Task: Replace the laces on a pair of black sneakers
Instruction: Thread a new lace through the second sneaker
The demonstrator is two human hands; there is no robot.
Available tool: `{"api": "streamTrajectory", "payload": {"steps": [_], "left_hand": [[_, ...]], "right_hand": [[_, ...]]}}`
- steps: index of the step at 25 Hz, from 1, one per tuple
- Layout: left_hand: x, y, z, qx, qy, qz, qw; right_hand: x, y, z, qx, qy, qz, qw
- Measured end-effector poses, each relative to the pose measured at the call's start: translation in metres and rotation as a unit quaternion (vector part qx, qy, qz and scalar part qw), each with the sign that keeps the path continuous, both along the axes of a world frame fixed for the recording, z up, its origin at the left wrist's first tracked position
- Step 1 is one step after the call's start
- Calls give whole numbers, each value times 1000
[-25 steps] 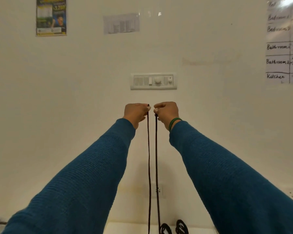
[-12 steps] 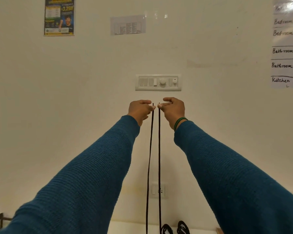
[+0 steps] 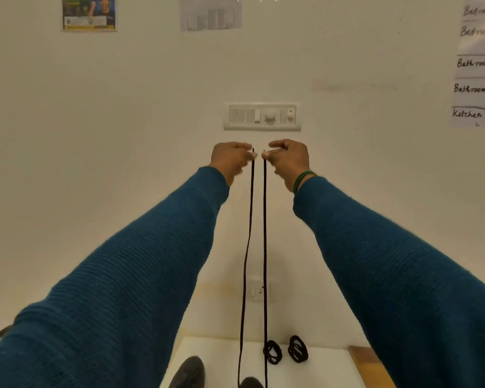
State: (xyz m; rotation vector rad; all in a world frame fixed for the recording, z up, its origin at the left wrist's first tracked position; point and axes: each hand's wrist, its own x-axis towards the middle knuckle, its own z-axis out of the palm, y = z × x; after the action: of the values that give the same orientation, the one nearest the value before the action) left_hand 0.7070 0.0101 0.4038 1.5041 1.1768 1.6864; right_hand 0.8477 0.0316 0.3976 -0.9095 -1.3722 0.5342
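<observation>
Two grips, our left hand (image 3: 230,159) and right hand (image 3: 290,161), each pinch one tip of the thin black cord lace (image 3: 265,247), evening its halves; next, we judge, calls for lowering both toward the black sneaker (image 3: 188,372).

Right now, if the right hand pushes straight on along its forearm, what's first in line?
Probably the wall switch panel, just above the right hand, which pinches a lace end. Nothing shows between them; depth to the wall is unclear.

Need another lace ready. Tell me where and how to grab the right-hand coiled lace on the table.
Pinch the right coiled lace across its narrow middle, from above: it lies flat on the table, an oval bundle, so closing across it should gather every loop.
</observation>
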Motion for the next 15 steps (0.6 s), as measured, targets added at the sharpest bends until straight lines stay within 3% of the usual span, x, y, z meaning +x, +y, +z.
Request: {"api": "streamTrajectory", "payload": {"steps": [7,11,15], "left_hand": [[-21,-6,-102,-66,-63,-1,996],[-39,-4,-220,-110,33,31,993],[-35,-15,-366,-249,61,-30,966]], "right_hand": [[27,-4,-125,-93,-126,-23,987],[39,-5,-253,-169,-165,-8,972],[37,-17,-386,-278,-187,-18,942]]}}
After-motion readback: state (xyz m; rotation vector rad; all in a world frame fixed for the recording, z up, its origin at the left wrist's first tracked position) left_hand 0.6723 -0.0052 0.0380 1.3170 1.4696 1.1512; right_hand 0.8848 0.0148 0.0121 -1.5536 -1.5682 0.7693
